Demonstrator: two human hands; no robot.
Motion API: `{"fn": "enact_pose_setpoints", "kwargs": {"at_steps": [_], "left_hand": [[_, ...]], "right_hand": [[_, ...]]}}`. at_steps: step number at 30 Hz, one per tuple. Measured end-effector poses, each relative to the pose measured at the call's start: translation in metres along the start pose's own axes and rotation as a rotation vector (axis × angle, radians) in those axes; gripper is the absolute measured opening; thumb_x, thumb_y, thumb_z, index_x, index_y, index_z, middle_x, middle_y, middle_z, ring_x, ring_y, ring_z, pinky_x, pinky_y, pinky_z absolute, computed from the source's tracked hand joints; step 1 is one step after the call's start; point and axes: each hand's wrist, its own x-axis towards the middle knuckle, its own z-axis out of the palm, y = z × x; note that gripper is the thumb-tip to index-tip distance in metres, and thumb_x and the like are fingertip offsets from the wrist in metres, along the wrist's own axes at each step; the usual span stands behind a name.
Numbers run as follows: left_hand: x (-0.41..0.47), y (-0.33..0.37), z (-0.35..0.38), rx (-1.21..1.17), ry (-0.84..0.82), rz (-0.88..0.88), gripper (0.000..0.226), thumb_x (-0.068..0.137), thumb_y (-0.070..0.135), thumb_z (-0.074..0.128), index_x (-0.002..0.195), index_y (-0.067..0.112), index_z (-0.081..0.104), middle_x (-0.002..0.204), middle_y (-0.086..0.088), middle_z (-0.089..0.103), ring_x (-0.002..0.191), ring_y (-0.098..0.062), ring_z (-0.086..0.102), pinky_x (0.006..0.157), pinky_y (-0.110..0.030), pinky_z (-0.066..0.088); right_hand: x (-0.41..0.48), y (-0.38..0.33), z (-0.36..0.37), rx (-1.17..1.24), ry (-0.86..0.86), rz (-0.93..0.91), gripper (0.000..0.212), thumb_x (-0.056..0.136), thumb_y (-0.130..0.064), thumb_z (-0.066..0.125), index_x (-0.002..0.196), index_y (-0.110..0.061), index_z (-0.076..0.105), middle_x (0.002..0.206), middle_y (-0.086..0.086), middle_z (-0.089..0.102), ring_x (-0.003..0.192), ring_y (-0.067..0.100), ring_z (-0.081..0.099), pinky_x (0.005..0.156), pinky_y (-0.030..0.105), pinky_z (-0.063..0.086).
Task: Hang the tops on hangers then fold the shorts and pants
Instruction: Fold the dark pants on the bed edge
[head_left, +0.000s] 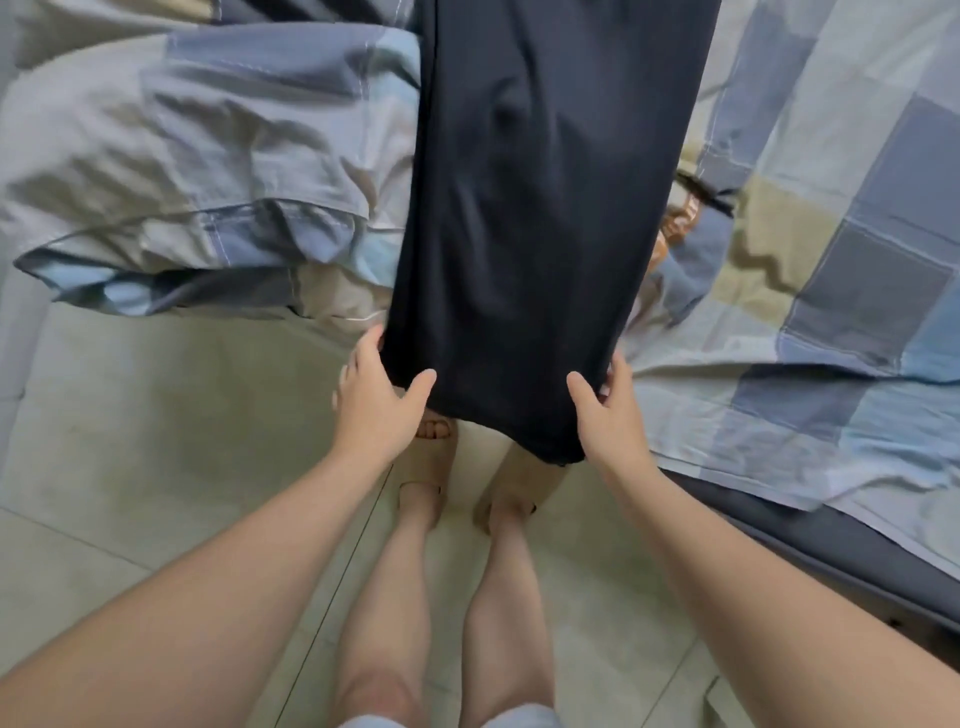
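A long dark navy garment (524, 218) stretches from the top of the head view down over the bed's edge, its lower end hanging above my feet. My left hand (376, 400) grips its lower left edge, thumb on top and fingers behind the cloth. My right hand (608, 410) grips the lower right edge the same way. The garment's upper end runs out of view.
A bed with a blue, grey and beige patchwork sheet (831, 291) lies to the right, and a rumpled duvet (197, 171) to the left. Something brown (675, 228) peeks out beside the garment. Pale floor tiles (156, 441) lie under my sandalled feet (431, 457).
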Motion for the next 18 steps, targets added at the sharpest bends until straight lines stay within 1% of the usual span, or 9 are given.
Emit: {"fn": "enact_pose_setpoints", "kwargs": {"at_steps": [3, 5, 7, 9, 11, 12, 14, 16, 18], "left_hand": [[0.022, 0.002, 0.005, -0.013, 0.024, -0.009, 0.071, 0.079, 0.045, 0.075, 0.136, 0.018, 0.042, 0.133, 0.002, 0.057, 0.126, -0.026, 0.051, 0.110, -0.050, 0.037], [0.032, 0.006, 0.011, 0.075, -0.073, -0.019, 0.065, 0.074, 0.055, 0.074, 0.121, 0.018, 0.047, 0.122, 0.001, 0.063, 0.119, -0.029, 0.056, 0.106, -0.049, 0.041], [0.035, 0.008, 0.018, 0.233, -0.162, -0.021, 0.063, 0.074, 0.058, 0.074, 0.116, 0.018, 0.052, 0.120, 0.000, 0.066, 0.118, -0.029, 0.058, 0.104, -0.042, 0.041], [0.029, 0.007, 0.026, 0.177, -0.231, -0.089, 0.057, 0.075, 0.048, 0.078, 0.115, 0.014, 0.056, 0.117, -0.002, 0.067, 0.112, -0.028, 0.061, 0.094, -0.037, 0.047], [0.013, 0.002, 0.031, 0.032, -0.297, -0.192, 0.048, 0.076, 0.036, 0.081, 0.110, 0.010, 0.059, 0.111, -0.005, 0.068, 0.103, -0.027, 0.064, 0.076, -0.032, 0.050], [0.004, 0.000, 0.031, 0.025, -0.323, -0.215, 0.043, 0.076, 0.033, 0.080, 0.105, 0.009, 0.060, 0.106, -0.006, 0.068, 0.099, -0.027, 0.064, 0.070, -0.031, 0.048], [-0.015, -0.006, 0.028, 0.029, -0.367, -0.241, 0.037, 0.076, 0.032, 0.080, 0.096, 0.010, 0.058, 0.099, -0.005, 0.066, 0.092, -0.027, 0.063, 0.067, -0.030, 0.046], [-0.033, -0.012, 0.018, -0.022, -0.398, -0.270, 0.031, 0.076, 0.029, 0.079, 0.089, 0.013, 0.057, 0.096, -0.005, 0.066, 0.088, -0.027, 0.063, 0.069, -0.031, 0.048], [-0.051, -0.016, 0.002, -0.086, -0.432, -0.318, 0.028, 0.075, 0.026, 0.077, 0.089, 0.012, 0.058, 0.093, -0.007, 0.067, 0.082, -0.028, 0.063, 0.066, -0.032, 0.050]], "right_hand": [[0.008, 0.013, 0.002, 0.013, -0.071, 0.056, 0.036, 0.091, -0.029, 0.065, 0.125, -0.032, 0.054, 0.115, -0.016, 0.068, 0.104, 0.003, 0.065, 0.086, 0.025, 0.054], [0.011, 0.012, 0.004, 0.056, -0.167, 0.100, 0.028, 0.090, -0.027, 0.069, 0.116, -0.032, 0.062, 0.104, -0.019, 0.074, 0.097, 0.002, 0.070, 0.074, 0.017, 0.055], [0.007, 0.009, 0.008, 0.069, -0.243, 0.146, 0.024, 0.088, -0.028, 0.073, 0.110, -0.035, 0.065, 0.100, -0.020, 0.075, 0.092, 0.000, 0.071, 0.069, 0.014, 0.054], [0.000, 0.011, 0.012, 0.052, -0.273, 0.179, 0.024, 0.087, -0.023, 0.076, 0.108, -0.029, 0.068, 0.100, -0.013, 0.076, 0.090, 0.002, 0.072, 0.067, 0.016, 0.053], [-0.014, 0.015, 0.016, 0.038, -0.276, 0.212, 0.021, 0.085, -0.015, 0.077, 0.104, -0.022, 0.071, 0.090, -0.007, 0.078, 0.081, 0.006, 0.074, 0.062, 0.018, 0.055], [-0.022, 0.017, 0.017, 0.024, -0.258, 0.231, 0.020, 0.084, -0.015, 0.078, 0.103, -0.018, 0.072, 0.086, -0.005, 0.078, 0.076, 0.009, 0.074, 0.060, 0.021, 0.057], [-0.040, 0.020, 0.015, 0.001, -0.209, 0.265, 0.019, 0.081, -0.019, 0.080, 0.098, -0.016, 0.073, 0.086, -0.002, 0.077, 0.074, 0.011, 0.074, 0.064, 0.025, 0.059], [-0.059, 0.021, 0.011, -0.011, -0.177, 0.282, 0.021, 0.078, -0.023, 0.083, 0.095, -0.020, 0.072, 0.089, -0.004, 0.077, 0.084, 0.014, 0.073, 0.075, 0.031, 0.058], [-0.081, 0.020, 0.005, -0.008, -0.168, 0.296, 0.024, 0.077, -0.024, 0.084, 0.097, -0.021, 0.071, 0.092, -0.005, 0.077, 0.089, 0.015, 0.073, 0.077, 0.031, 0.056]]}}
